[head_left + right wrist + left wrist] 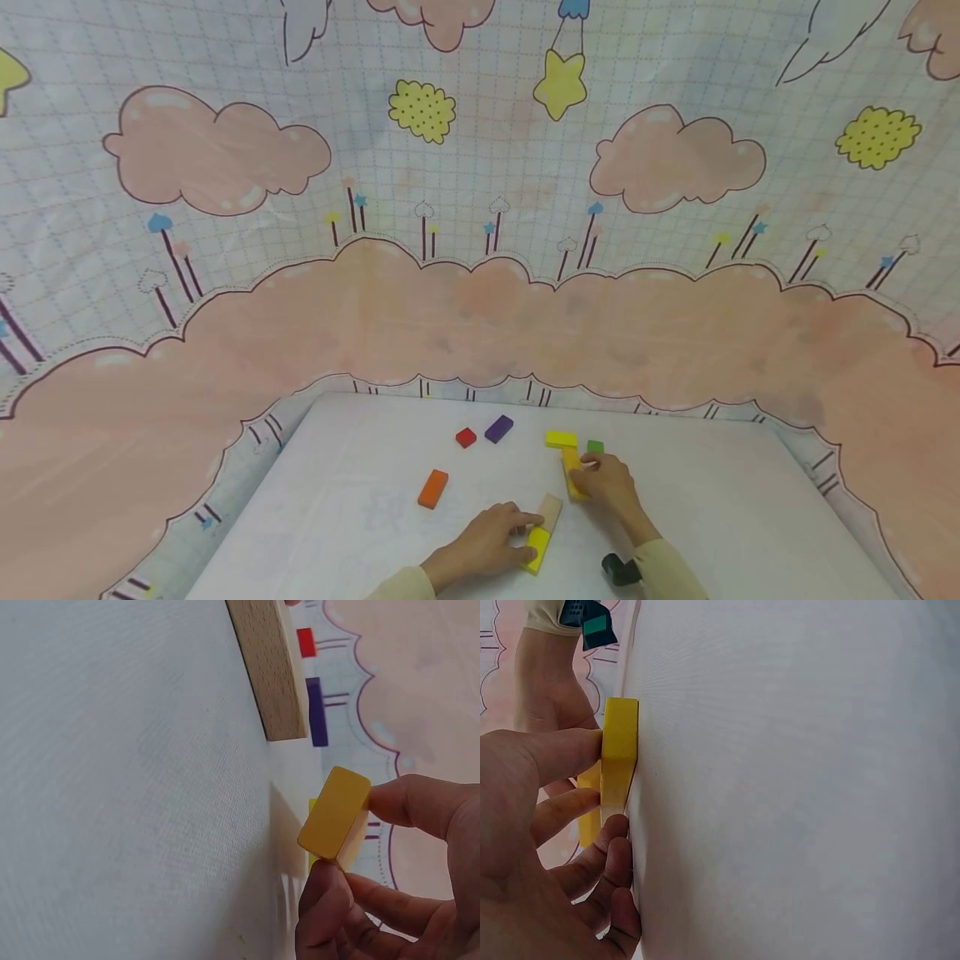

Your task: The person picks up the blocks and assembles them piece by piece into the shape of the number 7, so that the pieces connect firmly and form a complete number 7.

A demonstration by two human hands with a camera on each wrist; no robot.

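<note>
My left hand (483,540) reaches from the left to a yellow block (537,550) that lies end to end with a plain wood block (551,512). In the left wrist view, its thumb and index finger touch the side of the yellow block (620,750), while the other fingers bend near the white surface. My right hand (611,487) pinches an orange-yellow block (572,475) between thumb and fingers. The right wrist view shows this block's end (334,814) tilted, with a shadow beside it.
Just beyond the right hand lie a bright yellow block (561,438) and a green block (596,447). Farther left are a red block (466,437), a purple block (498,429) and an orange block (432,489). The white table (337,467) meets a cloud-patterned cloth (450,317) behind.
</note>
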